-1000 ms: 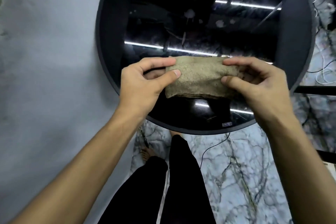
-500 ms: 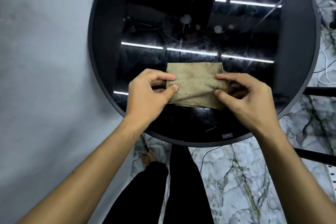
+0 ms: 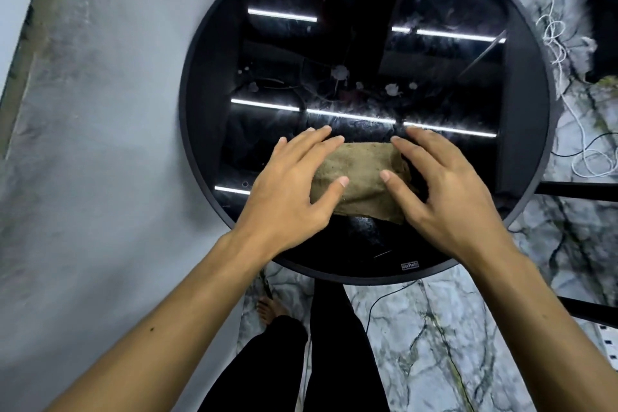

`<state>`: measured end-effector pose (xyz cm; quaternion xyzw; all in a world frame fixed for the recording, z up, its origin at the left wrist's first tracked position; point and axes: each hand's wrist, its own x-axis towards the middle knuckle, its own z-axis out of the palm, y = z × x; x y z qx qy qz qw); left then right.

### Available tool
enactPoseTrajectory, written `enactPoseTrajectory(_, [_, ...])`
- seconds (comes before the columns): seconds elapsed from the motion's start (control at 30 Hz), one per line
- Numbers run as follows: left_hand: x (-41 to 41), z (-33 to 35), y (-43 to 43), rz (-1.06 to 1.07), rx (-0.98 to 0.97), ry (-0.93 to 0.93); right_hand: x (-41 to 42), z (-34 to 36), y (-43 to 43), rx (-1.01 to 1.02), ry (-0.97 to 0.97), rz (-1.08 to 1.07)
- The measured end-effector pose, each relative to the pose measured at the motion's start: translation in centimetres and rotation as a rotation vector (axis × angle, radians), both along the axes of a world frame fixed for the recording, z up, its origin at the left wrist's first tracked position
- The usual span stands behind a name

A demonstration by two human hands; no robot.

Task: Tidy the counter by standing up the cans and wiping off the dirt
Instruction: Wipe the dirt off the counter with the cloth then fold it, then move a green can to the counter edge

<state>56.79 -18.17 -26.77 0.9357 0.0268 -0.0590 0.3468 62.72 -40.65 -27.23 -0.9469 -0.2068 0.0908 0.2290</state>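
A folded tan cloth [image 3: 361, 177] lies on the round black glass table [image 3: 188, 104], near its front half. My left hand [image 3: 291, 191] rests flat on the cloth's left end, fingers spread. My right hand [image 3: 444, 191] rests flat on its right end, fingers spread too. Both thumbs lie on top of the cloth. Pale dirt spots [image 3: 391, 89] and smears dot the glass just beyond the cloth. No can is in view.
A grey wall [image 3: 100, 110] runs along the left, close to the table rim. The marble floor [image 3: 434, 344] carries a white cord [image 3: 555, 37] at the right and a black cable. Black bars [image 3: 575, 189] stick out at the right. My legs [image 3: 334, 344] stand below the table.
Both hands have gone from pinching the cloth in the air to lying flat on it. The cloth now rests on the glass, pressed down.
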Motion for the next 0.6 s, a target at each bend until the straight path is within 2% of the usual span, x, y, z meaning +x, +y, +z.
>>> enactPoseTrajectory(0.2, [0.6, 2.0, 0.3, -0.059, 0.036, 0.024, 0.7, 2.6, 1.5, -0.024, -0.019, 0.081])
enactPoseTrajectory(0.6, [-0.9, 10.2, 4.2, 0.044, 0.117, -0.120, 1.3, 9.7, 6.5, -0.056, -0.122, 0.239])
